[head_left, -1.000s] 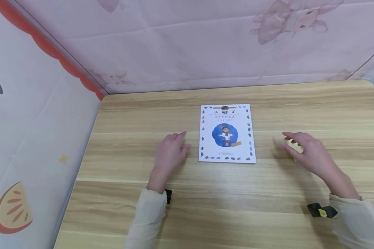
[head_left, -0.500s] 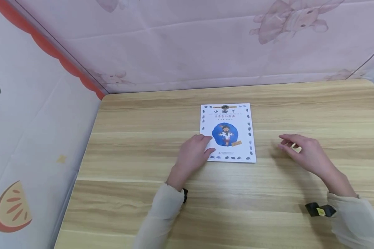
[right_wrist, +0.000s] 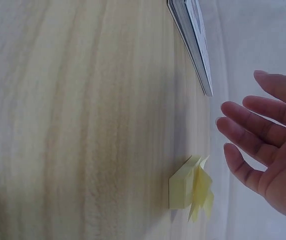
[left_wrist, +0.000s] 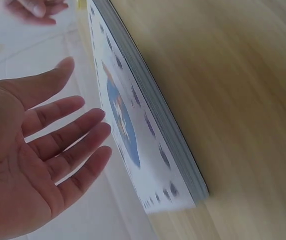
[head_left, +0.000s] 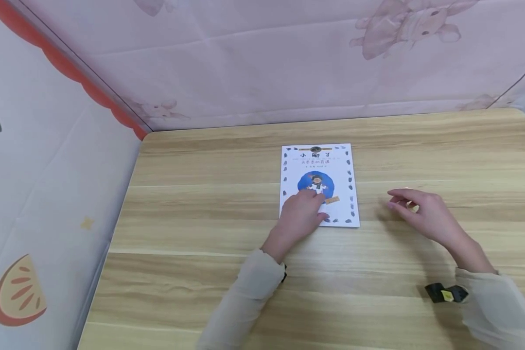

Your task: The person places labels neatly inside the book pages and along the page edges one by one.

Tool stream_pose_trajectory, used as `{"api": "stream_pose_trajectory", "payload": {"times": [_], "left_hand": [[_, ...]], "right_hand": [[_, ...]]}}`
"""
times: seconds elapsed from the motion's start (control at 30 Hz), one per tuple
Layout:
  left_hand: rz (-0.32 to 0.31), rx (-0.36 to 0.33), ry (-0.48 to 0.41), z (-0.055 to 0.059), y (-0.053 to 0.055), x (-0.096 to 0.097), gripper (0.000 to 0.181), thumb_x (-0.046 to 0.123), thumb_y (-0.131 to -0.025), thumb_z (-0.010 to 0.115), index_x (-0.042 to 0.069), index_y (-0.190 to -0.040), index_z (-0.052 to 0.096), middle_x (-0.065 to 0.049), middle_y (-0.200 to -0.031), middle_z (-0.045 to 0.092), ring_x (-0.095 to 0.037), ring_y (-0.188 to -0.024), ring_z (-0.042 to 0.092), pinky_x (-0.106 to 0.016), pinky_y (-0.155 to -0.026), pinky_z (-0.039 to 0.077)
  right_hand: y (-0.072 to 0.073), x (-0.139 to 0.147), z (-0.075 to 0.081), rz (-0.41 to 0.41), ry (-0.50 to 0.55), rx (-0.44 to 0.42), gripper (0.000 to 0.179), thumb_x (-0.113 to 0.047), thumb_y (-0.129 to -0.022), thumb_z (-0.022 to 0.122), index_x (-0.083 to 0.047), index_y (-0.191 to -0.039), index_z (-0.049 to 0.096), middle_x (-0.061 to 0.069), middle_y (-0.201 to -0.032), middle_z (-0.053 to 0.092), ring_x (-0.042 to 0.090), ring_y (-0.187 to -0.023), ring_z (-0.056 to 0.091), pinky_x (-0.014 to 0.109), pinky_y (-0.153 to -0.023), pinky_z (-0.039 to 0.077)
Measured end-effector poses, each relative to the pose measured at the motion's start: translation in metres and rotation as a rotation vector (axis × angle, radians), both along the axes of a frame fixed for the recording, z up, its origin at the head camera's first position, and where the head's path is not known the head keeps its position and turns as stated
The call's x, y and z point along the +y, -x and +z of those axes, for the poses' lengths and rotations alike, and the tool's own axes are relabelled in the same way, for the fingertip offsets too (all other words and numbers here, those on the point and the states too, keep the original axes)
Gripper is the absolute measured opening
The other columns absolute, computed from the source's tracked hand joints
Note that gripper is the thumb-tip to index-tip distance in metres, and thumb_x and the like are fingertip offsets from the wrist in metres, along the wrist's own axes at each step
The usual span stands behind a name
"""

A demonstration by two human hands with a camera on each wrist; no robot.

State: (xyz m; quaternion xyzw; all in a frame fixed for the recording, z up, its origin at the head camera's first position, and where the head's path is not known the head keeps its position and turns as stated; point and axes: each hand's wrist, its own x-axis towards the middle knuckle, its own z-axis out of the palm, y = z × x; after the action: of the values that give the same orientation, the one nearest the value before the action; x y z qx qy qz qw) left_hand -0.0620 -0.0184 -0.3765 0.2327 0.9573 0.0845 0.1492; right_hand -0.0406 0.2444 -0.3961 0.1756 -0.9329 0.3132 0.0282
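Book lies flat on the counter beneath my left fingers, loosely spread and empty. My right fingers, parted and empty, hang above the yellow pad. Caution: I could skid the book by pressing sideways.

Seen from the head, soft, even light leaves pale glare at five o'clock on the light-brown, wood-grained table, faint shadows at four; left-wrist view seems slightly blurred.

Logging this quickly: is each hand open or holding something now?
Left hand: open over the book, holding nothing.
Right hand: open, holding nothing.
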Motion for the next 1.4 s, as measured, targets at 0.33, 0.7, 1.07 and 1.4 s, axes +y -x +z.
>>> {"api": "stream_pose_trajectory", "payload": {"times": [0.33, 0.7, 1.07, 1.4], "left_hand": [[-0.022, -0.080, -0.034, -0.007, 0.001, 0.026, 0.044, 0.033, -0.081, 0.069, 0.018, -0.121, 0.059, 0.003, -0.105, 0.059, -0.010, -0.090, 0.053, -0.021, -0.073, 0.045], [0.009, -0.082, -0.013, -0.013, 0.002, 0.033, 0.042, 0.030, -0.076, 0.075, 0.017, -0.114, 0.061, 0.003, -0.097, 0.052, -0.010, -0.085, 0.046, -0.020, -0.067, 0.041], [0.077, -0.036, -0.025, -0.019, -0.002, 0.037, 0.044, 0.026, -0.067, 0.081, 0.017, -0.105, 0.060, 0.004, -0.092, 0.050, -0.011, -0.083, 0.044, -0.023, -0.065, 0.039], [0.055, -0.001, -0.001, -0.018, -0.004, 0.039, 0.036, 0.013, -0.077, 0.071, 0.015, -0.110, 0.059, 0.001, -0.095, 0.051, -0.013, -0.083, 0.044, -0.024, -0.066, 0.040]], "right_hand": [[0.001, -0.005, 0.005, -0.030, 0.050, -0.132, 0.024, -0.009, -0.086, 0.063, 0.006, -0.104, 0.063, 0.014, -0.087, 0.067, 0.021, -0.071, 0.058, 0.020, -0.059, 0.045], [0.003, -0.007, 0.008, -0.048, 0.063, -0.193, 0.026, -0.016, -0.089, 0.060, 0.006, -0.104, 0.063, 0.015, -0.086, 0.066, 0.021, -0.071, 0.058, 0.021, -0.058, 0.045], [0.002, -0.006, 0.007, -0.059, 0.089, -0.228, 0.026, -0.016, -0.089, 0.059, 0.006, -0.104, 0.063, 0.018, -0.090, 0.066, 0.017, -0.073, 0.059, 0.018, -0.058, 0.045], [0.003, -0.008, 0.009, -0.094, 0.082, -0.270, 0.030, -0.019, -0.091, 0.057, 0.006, -0.104, 0.063, 0.020, -0.092, 0.065, 0.026, -0.078, 0.061, 0.018, -0.058, 0.045]]}}
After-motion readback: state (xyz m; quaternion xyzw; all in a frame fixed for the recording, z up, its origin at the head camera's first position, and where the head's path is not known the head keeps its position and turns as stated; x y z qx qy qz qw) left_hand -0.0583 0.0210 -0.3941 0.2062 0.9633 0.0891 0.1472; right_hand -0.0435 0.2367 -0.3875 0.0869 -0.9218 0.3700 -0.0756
